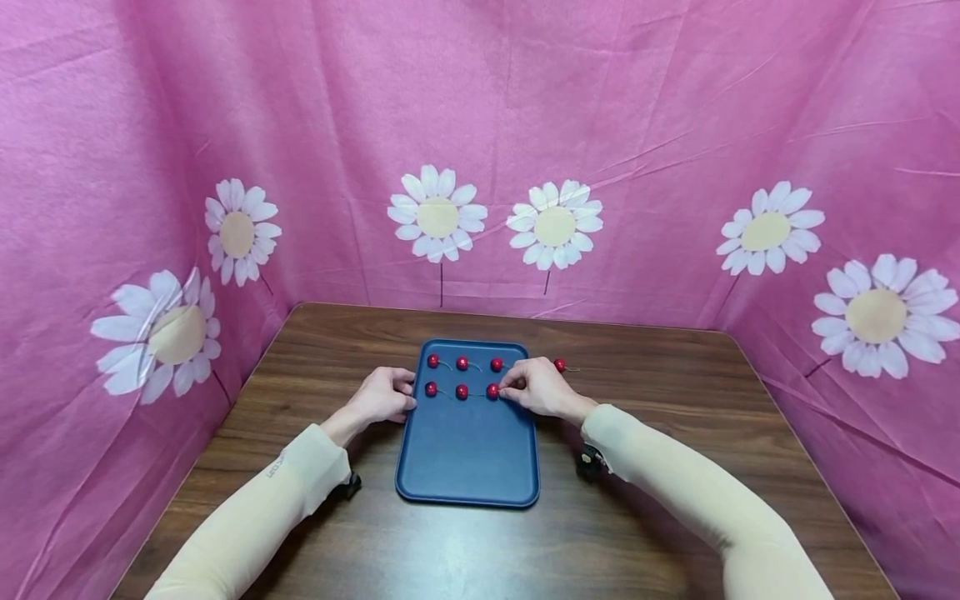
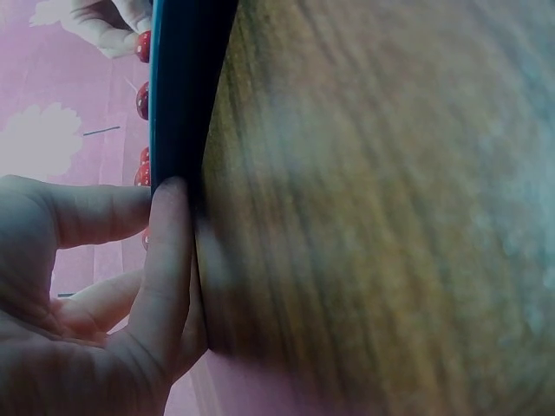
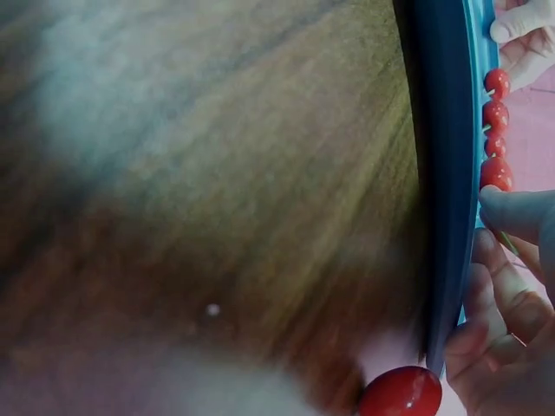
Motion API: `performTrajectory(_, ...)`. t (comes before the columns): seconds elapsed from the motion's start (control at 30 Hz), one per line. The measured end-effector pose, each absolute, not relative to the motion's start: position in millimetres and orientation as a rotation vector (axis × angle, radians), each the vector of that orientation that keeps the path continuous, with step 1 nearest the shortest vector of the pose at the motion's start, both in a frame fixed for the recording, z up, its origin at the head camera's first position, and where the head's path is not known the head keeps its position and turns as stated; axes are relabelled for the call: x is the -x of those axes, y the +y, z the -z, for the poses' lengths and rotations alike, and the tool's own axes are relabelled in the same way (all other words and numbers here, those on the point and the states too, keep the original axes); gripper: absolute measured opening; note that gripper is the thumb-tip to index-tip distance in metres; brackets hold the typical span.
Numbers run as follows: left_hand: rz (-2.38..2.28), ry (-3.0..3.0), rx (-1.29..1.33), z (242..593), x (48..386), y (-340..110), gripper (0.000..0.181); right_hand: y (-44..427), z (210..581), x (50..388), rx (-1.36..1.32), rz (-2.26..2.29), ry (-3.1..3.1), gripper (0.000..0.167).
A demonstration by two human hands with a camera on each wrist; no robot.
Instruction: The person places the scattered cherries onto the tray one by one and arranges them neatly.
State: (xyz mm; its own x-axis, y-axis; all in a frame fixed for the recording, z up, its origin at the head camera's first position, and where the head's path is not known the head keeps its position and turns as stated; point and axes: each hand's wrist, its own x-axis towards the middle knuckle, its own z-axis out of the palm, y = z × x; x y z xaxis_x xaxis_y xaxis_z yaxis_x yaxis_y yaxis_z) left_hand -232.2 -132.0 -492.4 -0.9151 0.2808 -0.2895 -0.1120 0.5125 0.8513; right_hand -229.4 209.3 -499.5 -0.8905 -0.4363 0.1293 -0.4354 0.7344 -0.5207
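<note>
A dark blue tray (image 1: pixel 468 458) lies on the table, with several red cherries in two rows at its far end. My left hand (image 1: pixel 381 395) holds the tray's left rim; in the left wrist view one finger (image 2: pixel 167 260) lies along its outer wall. Over the tray's right side, my right hand (image 1: pixel 542 387) pinches the stem of the front-row right cherry (image 1: pixel 492 391) between thumb and finger. That green stem (image 3: pixel 508 243) shows in the right wrist view. Behind it is another cherry (image 1: pixel 497 364), its stem partly hidden by the hand.
One loose cherry (image 1: pixel 559 365) lies on the brown wooden table (image 1: pixel 645 367), right of the tray and beyond my right hand. A pink cloth (image 1: pixel 480 108) printed with daisies hangs around the table's back and sides.
</note>
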Motion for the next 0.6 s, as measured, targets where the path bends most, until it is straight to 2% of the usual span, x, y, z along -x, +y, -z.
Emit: performTrajectory(0.6, -1.382, 2.365, -0.142, 493.9, 233.6, -132.3, 0.060, 215.5, 498.7, 231.1, 0.717, 0.681, 2.938, 0.006)
